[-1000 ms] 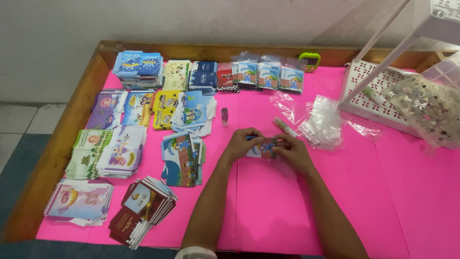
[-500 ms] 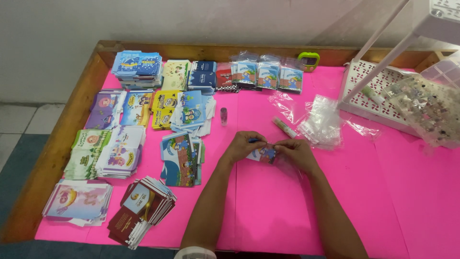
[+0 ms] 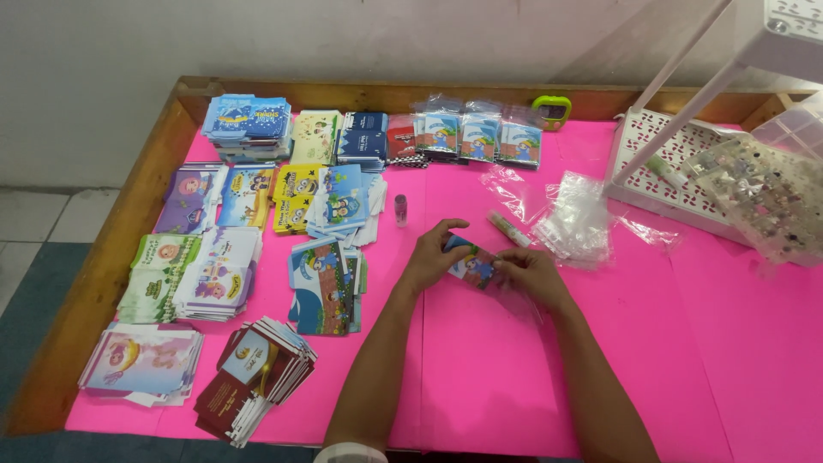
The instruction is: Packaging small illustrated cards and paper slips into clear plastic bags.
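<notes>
Pink table (image 3: pixel 480 386); both hands, left hand (image 3: pixel 433 257), right hand (image 3: pixel 533 276), pinch small card (image 3: pixel 473 264) by ends; likely light, thin, bendable, best held by edges.

1. Glossy printed paper card (image 3: pixel 472 265), held just right of the card stacks (image 3: pixel 326 287).
2. Clear, crinkly plastic bags (image 3: pixel 576 219), farther right of those stacks.
3. Matt pink table cover (image 3: pixel 686 343); wooden rim (image 3: pixel 129 223).

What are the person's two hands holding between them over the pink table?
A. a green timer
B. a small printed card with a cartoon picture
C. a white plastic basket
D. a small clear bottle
B: the left hand and the right hand both pinch a small printed card with a cartoon picture just above the pink table; a thin clear plastic sleeve seems to trail from it.
</notes>
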